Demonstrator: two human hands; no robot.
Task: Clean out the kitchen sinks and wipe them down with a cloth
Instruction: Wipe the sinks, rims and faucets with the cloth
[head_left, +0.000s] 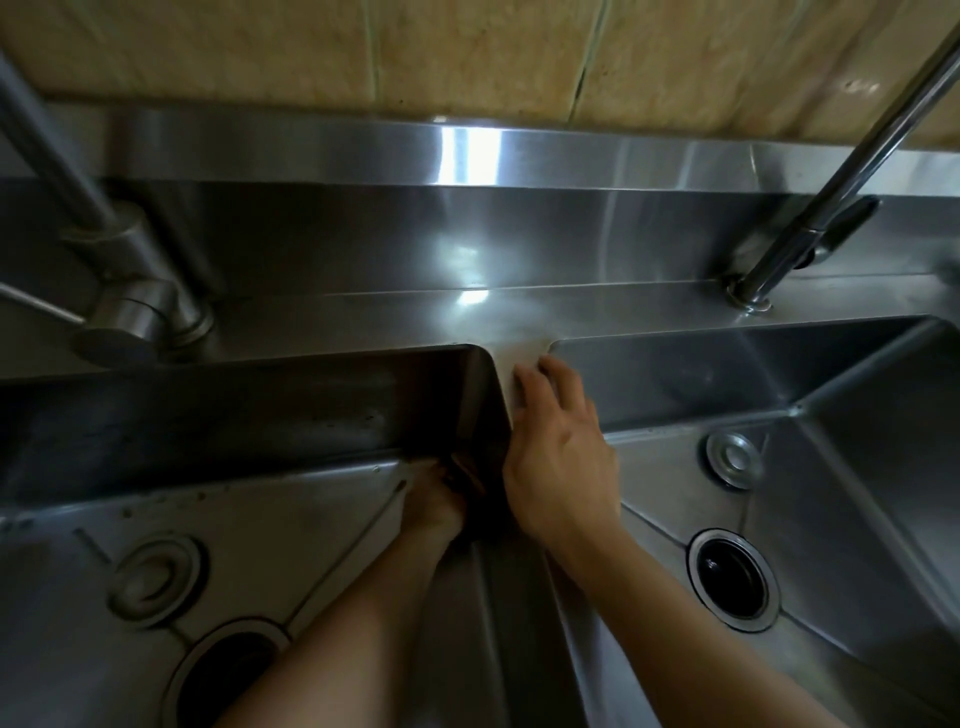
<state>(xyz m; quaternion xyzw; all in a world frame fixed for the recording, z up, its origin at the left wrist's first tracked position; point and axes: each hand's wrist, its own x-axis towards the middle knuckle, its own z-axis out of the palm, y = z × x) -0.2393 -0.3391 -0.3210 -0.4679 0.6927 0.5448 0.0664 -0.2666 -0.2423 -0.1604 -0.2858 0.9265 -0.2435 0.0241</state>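
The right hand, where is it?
In the head view, the right hand rests on the divider between the two sinks, near the back, fingers pointing toward the ledge.

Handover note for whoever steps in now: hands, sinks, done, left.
Left hand: down in the back right corner of the left sink, on something dark; grip unclear.
Right hand: fingers resting on the divider between the basins, holding nothing visible.
Right sink: looks clear of debris, drain open.
Done: unclear.
Left: specks remain on the left sink's back wall and floor; wipe both basins. No cloth clearly in view.
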